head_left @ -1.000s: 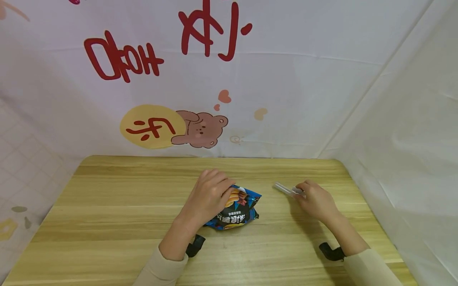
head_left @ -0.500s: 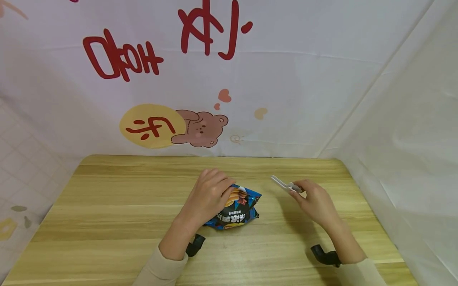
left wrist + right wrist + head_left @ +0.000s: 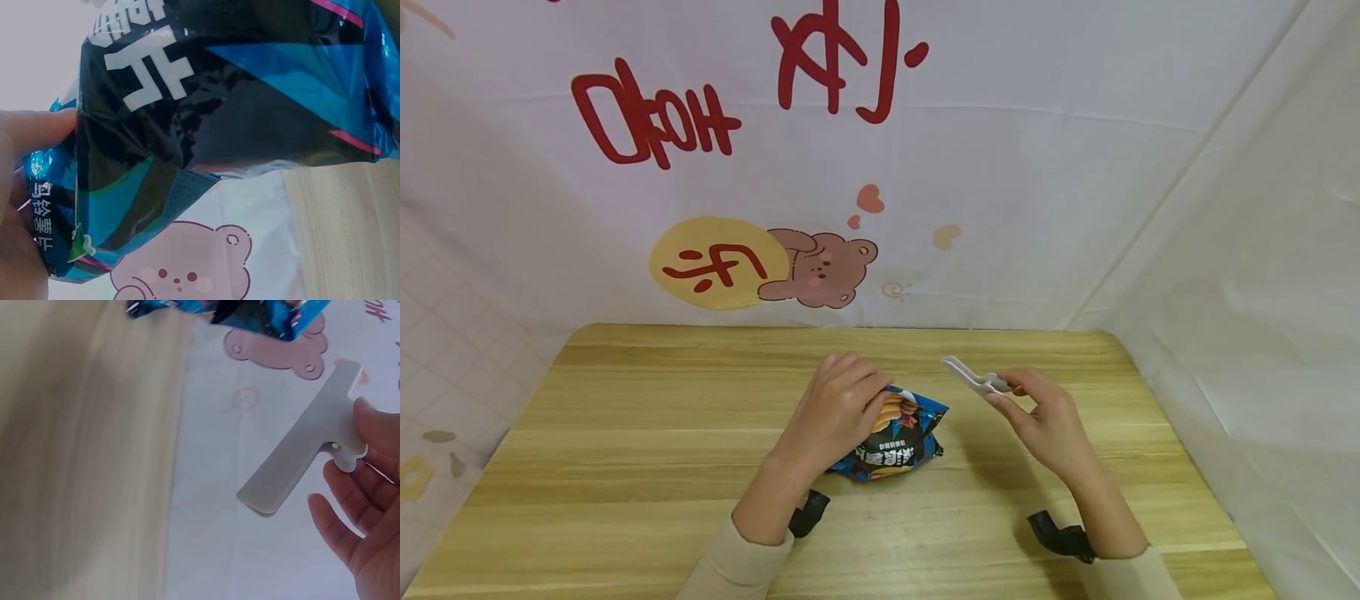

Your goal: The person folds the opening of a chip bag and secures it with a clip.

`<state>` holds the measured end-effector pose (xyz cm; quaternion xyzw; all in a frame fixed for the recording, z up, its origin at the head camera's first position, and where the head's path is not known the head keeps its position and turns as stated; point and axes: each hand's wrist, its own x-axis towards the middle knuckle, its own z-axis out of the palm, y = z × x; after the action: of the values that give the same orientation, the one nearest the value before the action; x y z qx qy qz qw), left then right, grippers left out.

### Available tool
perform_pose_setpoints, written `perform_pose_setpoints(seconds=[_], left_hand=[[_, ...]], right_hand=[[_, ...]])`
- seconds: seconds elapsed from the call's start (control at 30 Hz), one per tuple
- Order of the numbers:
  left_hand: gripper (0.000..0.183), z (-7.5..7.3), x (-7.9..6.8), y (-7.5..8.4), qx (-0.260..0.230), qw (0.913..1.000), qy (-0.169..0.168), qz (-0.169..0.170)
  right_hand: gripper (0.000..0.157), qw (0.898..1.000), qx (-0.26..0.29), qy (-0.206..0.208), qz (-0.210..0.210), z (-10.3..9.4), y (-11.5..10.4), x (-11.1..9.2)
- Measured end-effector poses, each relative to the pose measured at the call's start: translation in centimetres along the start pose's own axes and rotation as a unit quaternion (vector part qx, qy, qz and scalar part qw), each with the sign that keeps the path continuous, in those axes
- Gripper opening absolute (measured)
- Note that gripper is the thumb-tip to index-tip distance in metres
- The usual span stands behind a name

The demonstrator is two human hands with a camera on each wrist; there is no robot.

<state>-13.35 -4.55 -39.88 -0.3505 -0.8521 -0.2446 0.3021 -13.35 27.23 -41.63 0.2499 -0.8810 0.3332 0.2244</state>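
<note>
A blue and black bag of potato chips point(image 3: 895, 437) stands on the table, its top edge gripped by my left hand point(image 3: 835, 412). In the left wrist view the thumb presses on the bag's point(image 3: 250, 119) side, and part of the fingers is hidden behind it. To the right, my right hand point(image 3: 1052, 421) pinches a white bag clip point(image 3: 966, 375) by its handle, above the table and apart from the bag. The right wrist view shows the clip's point(image 3: 287, 456) long flat bar, with the thumb on one side of the handle and fingers on the other.
The wooden table point(image 3: 662, 467) has its back edge against a white cloth wall point(image 3: 1037, 208) printed with a bear. Another white cloth point(image 3: 1262, 333) hangs along the right side. A black bracket sits by each wrist, such as the right bracket point(image 3: 1060, 537).
My right hand has moved left and slightly up with the bag clip, closer to the chip bag. The left hand and the bag have stayed in place.
</note>
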Motion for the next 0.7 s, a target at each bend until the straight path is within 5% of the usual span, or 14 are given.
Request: perform_pose_setpoints(seconds=[0.3,0.7], left_hand=[[0.018,-0.1,0.1,0.0,-0.002,1.0000,-0.002,0.002],[0.017,-0.1,0.0,0.0,-0.004,1.0000,-0.001,-0.002]], right_hand=[[0.041,0.998,0.045,0.030,-0.042,0.6,-1.6,1.1],[0.044,0.992,0.089,0.021,-0.090,1.9,-3.1,1.9]])
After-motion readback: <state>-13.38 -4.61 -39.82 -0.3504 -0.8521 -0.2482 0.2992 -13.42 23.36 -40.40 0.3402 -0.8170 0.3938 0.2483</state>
